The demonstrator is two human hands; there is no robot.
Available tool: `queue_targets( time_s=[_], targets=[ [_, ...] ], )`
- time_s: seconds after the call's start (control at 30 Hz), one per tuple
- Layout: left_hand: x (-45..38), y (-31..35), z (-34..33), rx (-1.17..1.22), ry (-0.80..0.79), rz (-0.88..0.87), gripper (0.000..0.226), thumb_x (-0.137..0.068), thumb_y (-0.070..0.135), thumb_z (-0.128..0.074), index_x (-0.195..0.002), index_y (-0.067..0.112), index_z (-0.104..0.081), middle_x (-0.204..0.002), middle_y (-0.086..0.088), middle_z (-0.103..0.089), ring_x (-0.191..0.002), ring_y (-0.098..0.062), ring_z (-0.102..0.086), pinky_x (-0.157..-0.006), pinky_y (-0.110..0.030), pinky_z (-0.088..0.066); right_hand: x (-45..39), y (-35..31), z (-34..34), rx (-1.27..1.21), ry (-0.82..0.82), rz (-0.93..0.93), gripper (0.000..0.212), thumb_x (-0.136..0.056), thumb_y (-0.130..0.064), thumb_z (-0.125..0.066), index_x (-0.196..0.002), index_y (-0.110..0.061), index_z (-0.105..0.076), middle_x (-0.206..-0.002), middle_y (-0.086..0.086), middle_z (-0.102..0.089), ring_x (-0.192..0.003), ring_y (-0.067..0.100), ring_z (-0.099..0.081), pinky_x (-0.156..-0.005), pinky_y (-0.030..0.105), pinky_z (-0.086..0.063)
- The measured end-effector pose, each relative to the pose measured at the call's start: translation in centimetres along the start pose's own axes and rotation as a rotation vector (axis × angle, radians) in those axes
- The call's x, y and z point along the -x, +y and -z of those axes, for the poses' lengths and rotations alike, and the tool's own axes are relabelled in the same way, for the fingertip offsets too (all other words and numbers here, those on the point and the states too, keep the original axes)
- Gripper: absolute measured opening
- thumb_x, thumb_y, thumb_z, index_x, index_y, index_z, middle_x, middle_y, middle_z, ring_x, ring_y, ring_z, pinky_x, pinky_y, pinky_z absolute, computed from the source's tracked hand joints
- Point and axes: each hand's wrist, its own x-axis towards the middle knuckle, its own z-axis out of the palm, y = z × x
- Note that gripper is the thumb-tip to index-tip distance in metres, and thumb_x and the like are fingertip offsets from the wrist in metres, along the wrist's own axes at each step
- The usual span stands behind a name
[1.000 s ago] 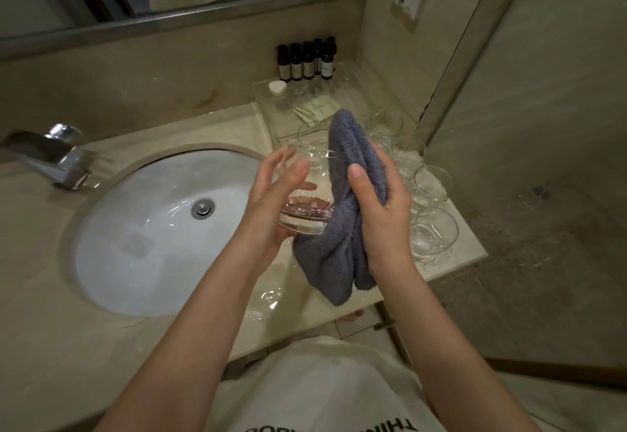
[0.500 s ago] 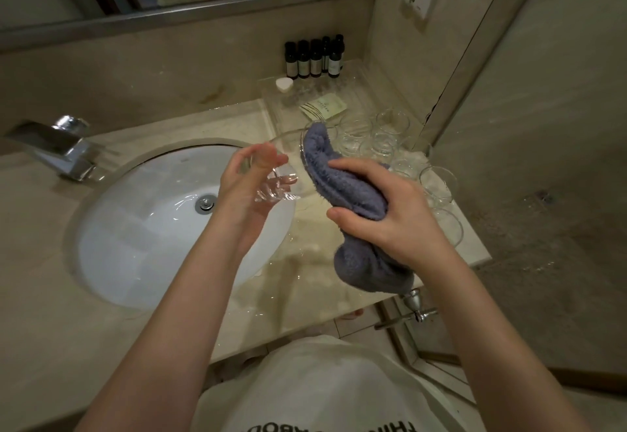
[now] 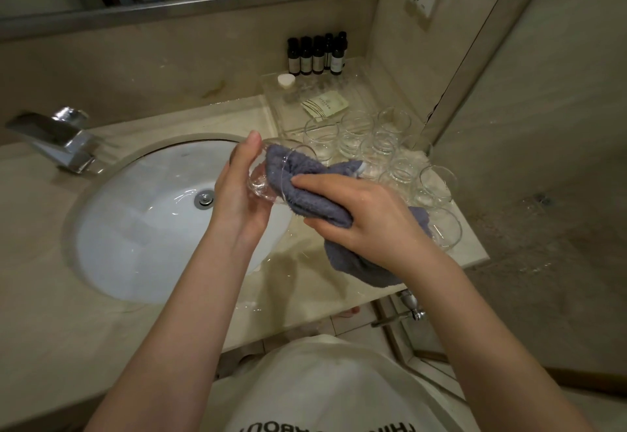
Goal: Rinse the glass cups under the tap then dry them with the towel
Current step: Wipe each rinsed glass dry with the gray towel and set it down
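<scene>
White T-shirt (image 3: 325, 394), bottom centre of the frame: black block capitals along the lower edge, seen upside down and cut off by the frame; only fragments such as "THIN" and "BOU" can be made out.

Paper sachet (image 3: 326, 106), upper centre-right: striped mark and small print, too small to read.

Dark toiletry bottles (image 3: 317, 54), upper centre: pale labels, illegible.

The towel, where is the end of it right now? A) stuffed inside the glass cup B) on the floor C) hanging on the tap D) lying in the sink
A: the right hand pushes the grey towel into the tilted glass cup that the left hand holds.
</scene>
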Motion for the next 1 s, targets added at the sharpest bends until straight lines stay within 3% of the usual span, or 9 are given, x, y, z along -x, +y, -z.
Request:
queue_targets(
  time_s=[0.13, 0.27, 0.37, 0.5, 0.6, 0.73, 0.87, 0.93, 1.0],
  targets=[
    [-0.3, 0.0, -0.1, 0.012, -0.063, 0.003, 0.053, -0.081, 0.038, -0.070, -0.115, 0.001, -0.053, -0.098, -0.015, -0.063, -0.089, -0.025, -0.065, -0.081, -0.034, -0.056, -0.4, -0.4, -0.6, 0.085, 0.111, 0.067, 0.048, -0.092, -0.051, -0.050, -0.133, -0.027, -0.059, -0.130, -0.012, -0.063, -0.103, 0.023, -0.067, -0.078, 0.036, -0.055],
    [-0.7, -0.3, -0.3, 0.039, -0.049, 0.001, 0.080, -0.059, 0.040, -0.091, -0.115, 0.000, -0.050, -0.112, -0.028, -0.052, -0.100, -0.036, -0.059, -0.094, -0.046, -0.050, -1.0, -0.5, -1.4, 0.143, 0.052, 0.048, 0.060, -0.086, -0.060, -0.044, -0.133, -0.025, -0.059, -0.132, -0.009, -0.062, -0.090, 0.032, -0.068, -0.068, 0.038, -0.055],
    [-0.3, -0.3, -1.1, 0.006, 0.000, -0.026, 0.064, -0.064, 0.034, -0.089, -0.106, 0.001, -0.053, -0.098, -0.022, -0.057, -0.089, -0.032, -0.061, -0.084, -0.041, -0.053, -1.1, -0.5, -2.1, 0.189, 0.020, 0.015, 0.068, -0.080, -0.063, -0.047, -0.132, -0.021, -0.061, -0.129, -0.003, -0.065, -0.083, 0.034, -0.069, -0.064, 0.037, -0.053],
    [-0.2, -0.6, -2.0, 0.011, 0.058, -0.029, 0.022, -0.076, 0.008, -0.074, -0.092, 0.014, -0.059, -0.078, 0.000, -0.062, -0.071, -0.013, -0.063, -0.068, -0.029, -0.053, -1.1, -0.7, -2.0, 0.067, -0.107, -0.109, 0.072, -0.083, -0.061, -0.056, -0.145, -0.027, -0.045, -0.146, -0.007, -0.051, -0.122, 0.027, -0.058, -0.087, 0.043, -0.052],
    [-0.4, -0.6, -1.8, 0.028, 0.016, -0.028, 0.030, -0.068, 0.004, -0.077, -0.089, 0.015, -0.058, -0.072, 0.002, -0.063, -0.066, -0.012, -0.063, -0.065, -0.027, -0.055, -1.2, -0.9, -1.8, -0.066, -0.137, -0.173, 0.068, -0.084, -0.054, -0.064, -0.145, -0.032, -0.045, -0.147, -0.008, -0.050, -0.131, 0.020, -0.050, -0.099, 0.041, -0.045],
    [-0.8, -0.9, -0.2, 0.126, -0.082, 0.026, 0.042, -0.062, 0.016, -0.078, -0.095, 0.012, -0.053, -0.073, -0.004, -0.061, -0.067, -0.017, -0.064, -0.066, -0.032, -0.056, -1.5, -1.3, -1.7, -0.137, -0.182, -0.169, 0.061, -0.083, -0.051, -0.063, -0.140, -0.036, -0.049, -0.141, -0.010, -0.055, -0.122, 0.021, -0.056, -0.097, 0.041, -0.047],
    [0.1, -1.9, 2.0, 0.316, -0.072, 0.009, 0.037, -0.059, 0.013, -0.080, -0.090, 0.015, -0.060, -0.081, -0.004, -0.066, -0.079, -0.021, -0.065, -0.077, -0.033, -0.055, -3.3, -1.4, -1.2, 0.186, -0.420, -0.002, 0.053, -0.093, -0.039, -0.059, -0.143, -0.038, -0.043, -0.144, -0.011, -0.050, -0.119, 0.022, -0.054, -0.081, 0.032, -0.043],
    [1.4, -1.9, 3.5, 0.179, -0.052, 0.095, 0.027, -0.071, 0.026, -0.072, -0.093, 0.015, -0.062, -0.095, -0.008, -0.067, -0.096, -0.025, -0.064, -0.087, -0.040, -0.052, -4.5, -1.6, -1.1, 0.263, -0.512, 0.096, 0.047, -0.095, -0.036, -0.054, -0.141, -0.036, -0.046, -0.140, -0.007, -0.052, -0.115, 0.024, -0.057, -0.080, 0.035, -0.047],
    [2.4, -1.2, 5.0, -0.055, 0.041, 0.184, 0.030, -0.080, 0.042, -0.062, -0.098, 0.019, -0.068, -0.103, -0.006, -0.070, -0.100, -0.023, -0.067, -0.084, -0.043, -0.054, -5.7, -2.0, -1.3, 0.331, -0.567, 0.167, 0.043, -0.097, -0.036, -0.050, -0.140, -0.036, -0.047, -0.137, -0.004, -0.055, -0.114, 0.024, -0.058, -0.081, 0.036, -0.049]
  ],
)
